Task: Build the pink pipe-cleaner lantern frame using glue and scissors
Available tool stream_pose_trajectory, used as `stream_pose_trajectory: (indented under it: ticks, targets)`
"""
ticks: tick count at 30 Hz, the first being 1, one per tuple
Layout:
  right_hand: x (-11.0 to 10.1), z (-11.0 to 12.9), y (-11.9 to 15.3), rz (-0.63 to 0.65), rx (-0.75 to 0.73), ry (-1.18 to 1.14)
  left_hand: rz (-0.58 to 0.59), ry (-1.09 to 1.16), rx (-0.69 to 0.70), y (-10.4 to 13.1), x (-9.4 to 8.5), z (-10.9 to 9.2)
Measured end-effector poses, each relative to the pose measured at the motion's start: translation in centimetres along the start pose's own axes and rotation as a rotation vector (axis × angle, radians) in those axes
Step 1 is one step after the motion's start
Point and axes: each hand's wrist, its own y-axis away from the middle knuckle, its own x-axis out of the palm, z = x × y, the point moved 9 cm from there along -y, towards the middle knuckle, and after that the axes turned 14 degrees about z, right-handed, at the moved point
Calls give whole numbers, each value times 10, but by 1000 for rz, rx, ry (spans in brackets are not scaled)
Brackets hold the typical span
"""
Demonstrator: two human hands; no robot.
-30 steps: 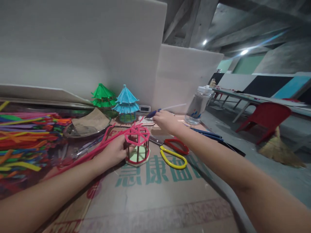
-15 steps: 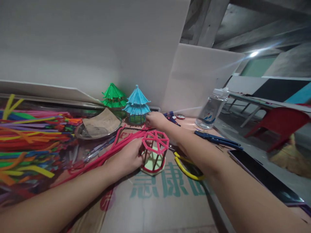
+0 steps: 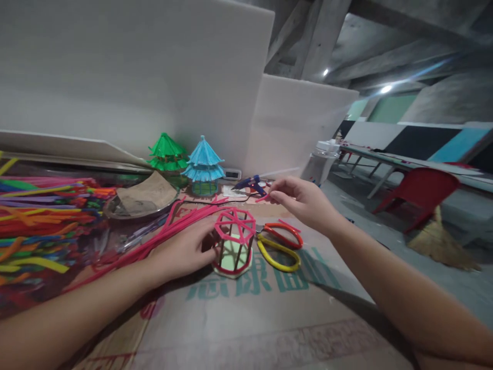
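Flattened cardboard [image 3: 269, 316] made the work surface, w/ grey concrete beams [image 3: 318, 43] farther off. On it stood the pink frame [image 3: 233, 246], upright, approx. in the middle, just beside the scissors [image 3: 283, 267]. The left hand [image 3: 190, 246] grasped it w/ thumb and fingers at its left side. The right hand [image 3: 304, 200] was apart from it, pinching a short pink piece [image 3: 264, 198] at the fingertips, near the blue glue gun [image 3: 249, 184].

As I judged, the frame was most at risk: its posts looked thin, so too strong a squeeze could bend or loosen them. The gun, if on, could burn fingers passing its nozzle; whether it was hot, I could not tell. The small piece could slip, and b/c the pink strips [image 3: 165, 236] had nearly the same colour, it would be hard to find among them.

Re. writing: large green Chinese characters [image 3: 288, 280] crossed the cardboard; 康 and 面 were prob. there, the others too blurred or partly covered. Faded red print [image 3: 250, 347], nearer the person, was illegible. On the clear bottle [image 3: 322, 154], partly behind the right hand, no brand could be read.
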Motion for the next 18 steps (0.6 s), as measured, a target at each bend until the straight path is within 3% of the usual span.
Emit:
stream_pose_trajectory:
  ticks: [5, 9, 13, 18]
  targets:
    - [-25, -37, 18, 236, 235, 382, 300, 58, 4, -3, 7, -9]
    - [-10, -79, 20, 462, 422, 478, 338, 63, -20, -1, 4, -4]
    - [0, -99, 16, 426, 479, 545, 297, 69, 12, -2, 7, -1]
    - [-2, -106, 17, 400, 493, 598, 276, -4, 38, -5, 15, -2]
